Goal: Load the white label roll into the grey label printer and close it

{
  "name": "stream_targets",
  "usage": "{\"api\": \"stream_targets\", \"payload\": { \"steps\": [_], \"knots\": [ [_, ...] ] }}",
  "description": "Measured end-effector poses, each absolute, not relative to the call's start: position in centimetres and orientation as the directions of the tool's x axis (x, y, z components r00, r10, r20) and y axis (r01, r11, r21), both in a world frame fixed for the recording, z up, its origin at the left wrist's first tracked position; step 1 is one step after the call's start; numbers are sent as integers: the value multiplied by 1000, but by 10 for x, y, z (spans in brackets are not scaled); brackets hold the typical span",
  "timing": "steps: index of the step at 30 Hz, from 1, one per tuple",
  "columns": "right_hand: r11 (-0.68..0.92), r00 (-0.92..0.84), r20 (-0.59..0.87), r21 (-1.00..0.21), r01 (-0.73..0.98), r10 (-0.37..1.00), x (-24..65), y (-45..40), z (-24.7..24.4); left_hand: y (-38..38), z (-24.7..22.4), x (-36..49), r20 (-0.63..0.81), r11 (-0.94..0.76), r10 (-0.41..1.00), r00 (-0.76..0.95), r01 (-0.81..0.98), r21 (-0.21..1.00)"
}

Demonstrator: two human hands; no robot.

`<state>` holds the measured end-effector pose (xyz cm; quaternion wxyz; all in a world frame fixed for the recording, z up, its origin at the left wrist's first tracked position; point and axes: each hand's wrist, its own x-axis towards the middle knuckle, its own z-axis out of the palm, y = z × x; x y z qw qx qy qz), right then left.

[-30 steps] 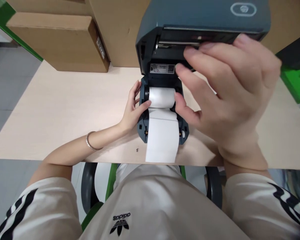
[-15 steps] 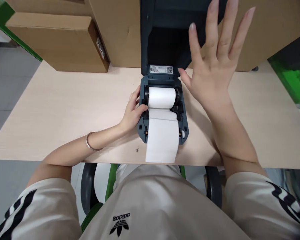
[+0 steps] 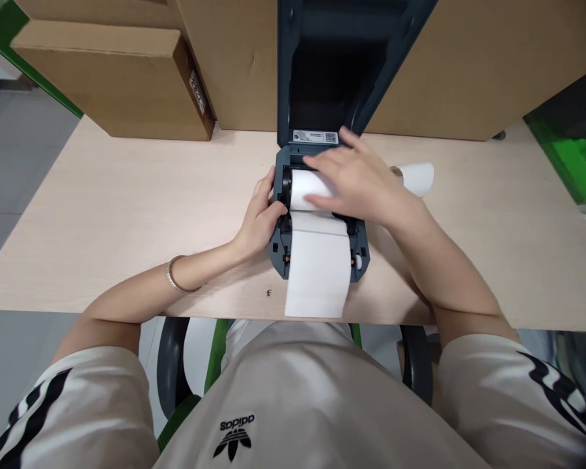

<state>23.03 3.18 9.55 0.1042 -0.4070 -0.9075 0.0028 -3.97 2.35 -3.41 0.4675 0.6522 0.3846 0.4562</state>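
A dark grey label printer stands on the table with its lid raised. Inside it lies a white paper roll, partly covered by my right hand. A white paper strip runs from it over the printer's front and past the table edge side. My left hand grips the printer's left side, thumb on the rim. Over the roll and the printer's right side, my right hand has its fingers apart, pointing left; whether they touch the roll is unclear.
Behind my right wrist lies another white roll on the table. A cardboard box stands at the back left. Larger cardboard lines the back. A small dark mark shows near the front edge.
My right hand has come down and left from beside the raised lid to over the roll, uncovering the lid's right edge. The white roll at the right now shows. My left hand stays put.
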Motion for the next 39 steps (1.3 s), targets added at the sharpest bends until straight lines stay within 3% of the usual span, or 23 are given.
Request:
{"api": "stream_targets", "payload": {
  "steps": [3, 6, 11, 21, 26, 31, 39],
  "knots": [
    [650, -644, 95, -82, 755, 759, 220, 29, 85, 24, -35, -41, 230, -264, 932, 282, 88, 961],
    [665, -656, 116, -62, 745, 746, 216, 32, 82, 23, -36, -41, 235, -270, 931, 280, 94, 958],
    [683, -661, 226, -30, 730, 716, 221, 31, 98, 24, -37, -43, 245, -283, 922, 300, 92, 955],
    [559, -448, 491, -100, 823, 747, 287, 7, 165, 26, -37, -43, 279, -318, 917, 286, 101, 943],
    [484, -422, 365, -94, 870, 830, 337, 29, 157, 25, -37, -44, 283, -317, 913, 294, 73, 946],
    [447, -428, 300, 9, 895, 852, 360, 80, 121, 24, -37, -44, 286, -320, 911, 298, 72, 945],
    [421, -425, -7, -129, 898, 905, 316, 85, 102, 21, -31, -41, 299, -359, 903, 308, 159, 920]
  ]
}}
